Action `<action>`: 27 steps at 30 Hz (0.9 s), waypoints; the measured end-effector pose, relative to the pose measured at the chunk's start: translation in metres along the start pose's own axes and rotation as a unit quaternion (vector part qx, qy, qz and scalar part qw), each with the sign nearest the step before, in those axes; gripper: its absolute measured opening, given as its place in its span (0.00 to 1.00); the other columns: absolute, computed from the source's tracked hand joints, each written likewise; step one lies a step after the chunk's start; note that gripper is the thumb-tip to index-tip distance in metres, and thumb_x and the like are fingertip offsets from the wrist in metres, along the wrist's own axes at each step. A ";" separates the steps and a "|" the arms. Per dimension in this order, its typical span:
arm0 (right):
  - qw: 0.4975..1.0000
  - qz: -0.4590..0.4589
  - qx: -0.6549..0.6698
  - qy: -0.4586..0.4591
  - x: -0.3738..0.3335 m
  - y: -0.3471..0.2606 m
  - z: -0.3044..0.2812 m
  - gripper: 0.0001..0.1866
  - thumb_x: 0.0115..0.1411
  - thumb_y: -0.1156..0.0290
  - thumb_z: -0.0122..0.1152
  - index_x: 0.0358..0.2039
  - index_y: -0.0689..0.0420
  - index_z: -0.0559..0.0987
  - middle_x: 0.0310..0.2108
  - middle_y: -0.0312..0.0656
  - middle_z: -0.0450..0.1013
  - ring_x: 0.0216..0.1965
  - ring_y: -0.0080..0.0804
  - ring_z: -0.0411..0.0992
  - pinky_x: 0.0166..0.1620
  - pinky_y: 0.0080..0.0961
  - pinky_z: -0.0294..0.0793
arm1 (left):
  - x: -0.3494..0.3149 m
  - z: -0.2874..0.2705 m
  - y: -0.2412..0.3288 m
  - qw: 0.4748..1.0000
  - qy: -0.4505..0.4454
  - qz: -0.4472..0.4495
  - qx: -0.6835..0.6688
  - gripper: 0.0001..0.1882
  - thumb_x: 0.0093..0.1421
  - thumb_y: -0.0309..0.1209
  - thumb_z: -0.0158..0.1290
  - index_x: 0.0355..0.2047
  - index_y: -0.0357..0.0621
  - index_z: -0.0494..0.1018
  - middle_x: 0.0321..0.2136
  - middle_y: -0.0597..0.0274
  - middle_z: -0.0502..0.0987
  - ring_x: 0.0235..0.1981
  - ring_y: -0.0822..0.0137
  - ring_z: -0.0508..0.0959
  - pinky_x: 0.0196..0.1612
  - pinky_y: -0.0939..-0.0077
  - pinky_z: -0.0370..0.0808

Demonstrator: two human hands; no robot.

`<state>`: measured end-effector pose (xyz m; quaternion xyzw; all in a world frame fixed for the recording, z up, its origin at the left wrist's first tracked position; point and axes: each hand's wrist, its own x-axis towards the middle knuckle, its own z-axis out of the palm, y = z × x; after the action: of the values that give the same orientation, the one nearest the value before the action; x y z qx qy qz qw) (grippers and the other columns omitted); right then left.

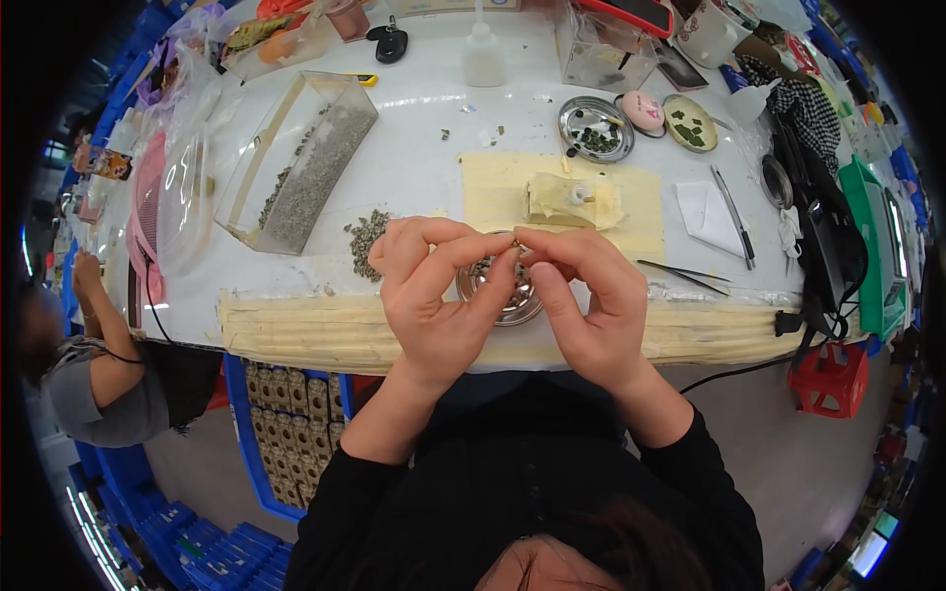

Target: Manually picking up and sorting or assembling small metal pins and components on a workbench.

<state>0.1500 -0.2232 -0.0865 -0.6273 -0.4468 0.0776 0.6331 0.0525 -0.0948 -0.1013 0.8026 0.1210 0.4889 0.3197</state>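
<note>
My left hand (434, 291) and my right hand (594, 300) meet fingertip to fingertip above a small round metal dish (519, 307). Both are pinched closed around something tiny, too small to make out. Small pieces lie in the dish, partly hidden by my fingers. Left of my left hand is a loose pile of small grey-green bits (365, 242). Beyond my hands, a block wrapped in yellowish tape (572, 202) rests on a yellow paper sheet (483, 177). Black tweezers (685, 274) lie to the right of my right hand.
A clear tray of grey bits (305, 167) stands left. Farther back are a metal dish of dark green pieces (596, 130), a white squeeze bottle (484, 57) and a pen (734, 217). A blue crate (258, 463) sits below the table edge. Another person (89, 379) works at far left.
</note>
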 end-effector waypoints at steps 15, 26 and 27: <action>0.925 0.225 0.304 -0.044 0.002 0.001 -0.010 0.06 0.66 0.73 0.61 0.37 0.64 0.78 0.31 0.37 0.78 0.29 0.18 0.76 0.34 0.17 0.77 | 0.006 -0.004 0.008 0.996 -0.047 0.073 0.014 0.14 0.43 0.24 0.69 0.32 0.51 0.83 0.30 0.74 0.77 0.33 0.71 0.72 0.42 0.71 0.57; 0.810 0.333 0.469 -0.113 0.005 0.008 -0.017 0.10 0.69 0.67 0.58 0.38 0.62 0.78 0.30 0.38 0.78 0.28 0.19 0.76 0.34 0.18 0.78 | 0.007 -0.006 0.005 0.985 -0.076 -0.019 -0.151 0.14 0.44 0.22 0.68 0.33 0.49 0.83 0.30 0.72 0.78 0.32 0.70 0.72 0.40 0.73 0.61; 0.835 0.315 0.441 -0.094 0.004 0.008 -0.015 0.09 0.68 0.69 0.59 0.38 0.62 0.78 0.30 0.38 0.78 0.28 0.19 0.76 0.33 0.18 0.78 | 0.006 -0.006 0.005 0.991 -0.067 0.002 -0.113 0.14 0.44 0.22 0.68 0.33 0.49 0.83 0.30 0.72 0.78 0.33 0.70 0.72 0.41 0.72 0.61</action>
<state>0.1660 -0.2299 -0.0883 -0.3779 -0.2006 0.5209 0.7387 0.0500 -0.0928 -0.0919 0.7926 0.0415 0.4448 0.4150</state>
